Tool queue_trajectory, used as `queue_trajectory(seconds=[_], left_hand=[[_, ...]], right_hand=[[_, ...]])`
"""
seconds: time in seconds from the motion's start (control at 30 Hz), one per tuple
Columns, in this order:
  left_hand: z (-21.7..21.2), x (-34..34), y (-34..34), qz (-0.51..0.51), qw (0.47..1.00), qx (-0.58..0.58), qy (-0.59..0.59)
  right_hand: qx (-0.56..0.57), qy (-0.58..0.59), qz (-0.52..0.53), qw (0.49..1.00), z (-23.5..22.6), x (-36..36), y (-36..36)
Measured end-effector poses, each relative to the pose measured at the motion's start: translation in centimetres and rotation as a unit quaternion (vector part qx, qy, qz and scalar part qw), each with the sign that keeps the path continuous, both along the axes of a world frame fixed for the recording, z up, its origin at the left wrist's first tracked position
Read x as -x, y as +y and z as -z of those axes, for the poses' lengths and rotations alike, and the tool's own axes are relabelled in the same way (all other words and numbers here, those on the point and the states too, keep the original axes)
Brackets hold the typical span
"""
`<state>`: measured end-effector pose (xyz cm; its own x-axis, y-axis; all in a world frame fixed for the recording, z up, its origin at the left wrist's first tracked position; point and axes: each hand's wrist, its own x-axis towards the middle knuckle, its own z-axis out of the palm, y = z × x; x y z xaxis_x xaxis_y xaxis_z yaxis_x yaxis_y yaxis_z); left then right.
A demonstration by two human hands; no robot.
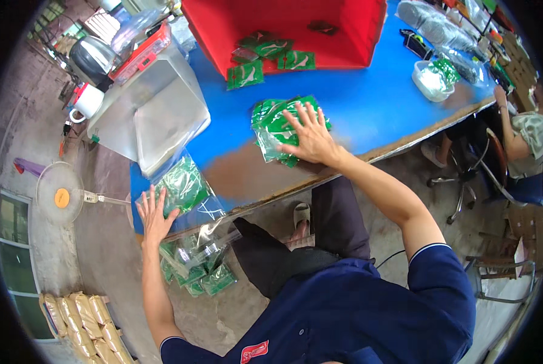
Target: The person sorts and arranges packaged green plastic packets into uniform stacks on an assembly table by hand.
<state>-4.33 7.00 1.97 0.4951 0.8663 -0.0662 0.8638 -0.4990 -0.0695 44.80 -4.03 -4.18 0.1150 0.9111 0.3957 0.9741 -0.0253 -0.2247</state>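
My right hand (313,141) rests with fingers spread over a loose pile of small green packets (276,119) on the blue tabletop. Those packets have clear, shiny margins. My left hand (156,217) lies with fingers apart against the left edge of a clear plastic bag (184,184) filled with green packets, near the table's front left corner. The bag's loose mouth hangs over the table edge. Below it, several more filled clear bags (202,273) sit at a lower level. Neither hand is closed around anything.
A red bin (286,27) lies open toward me, green packets at its lip. To the left stand a translucent plastic tub (169,115), a white mug (88,100) and a kettle (92,57). At right are a clear container (432,85) and a seated person (520,136).
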Motion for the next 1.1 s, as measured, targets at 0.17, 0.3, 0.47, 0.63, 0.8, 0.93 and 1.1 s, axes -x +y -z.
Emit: queue_trajectory(seconds=[0.17, 0.3, 0.47, 0.63, 0.8, 0.93, 1.1], left_hand=[[0.3, -11.5, -11.7, 0.032, 0.913, -0.068, -0.401], [5.5, -16.8, -20.3, -0.136, 0.692, 0.464, -0.535], [6.0, -23.3, -21.8, -0.193, 0.393, 0.449, -0.779], [8.2, -20.5, -19.9, -0.286, 0.401, 0.411, -0.767], [8.4, -18.1, -19.6, -0.268, 0.373, 0.398, -0.794], [8.0, -18.8, -19.3, -0.274, 0.364, 0.452, -0.767], [8.4, -17.9, -19.2, -0.217, 0.619, 0.314, -0.687]], right_hand=[[0.097, -0.035, -0.174, 0.979, -1.1, 2.5, -8.0], [-0.072, 0.124, -0.245, 0.959, 0.6, 3.0, -11.0], [0.058, 0.645, -0.050, 0.761, -2.1, 9.7, -11.4], [-0.121, 0.110, -0.017, 0.986, -3.1, 9.0, -3.3], [-0.037, 0.018, -0.215, 0.976, -0.4, 8.3, -4.3], [0.080, 0.224, -0.318, 0.918, -1.3, 8.0, -6.2], [0.040, 0.042, -0.229, 0.972, -1.8, 3.3, -4.1]])
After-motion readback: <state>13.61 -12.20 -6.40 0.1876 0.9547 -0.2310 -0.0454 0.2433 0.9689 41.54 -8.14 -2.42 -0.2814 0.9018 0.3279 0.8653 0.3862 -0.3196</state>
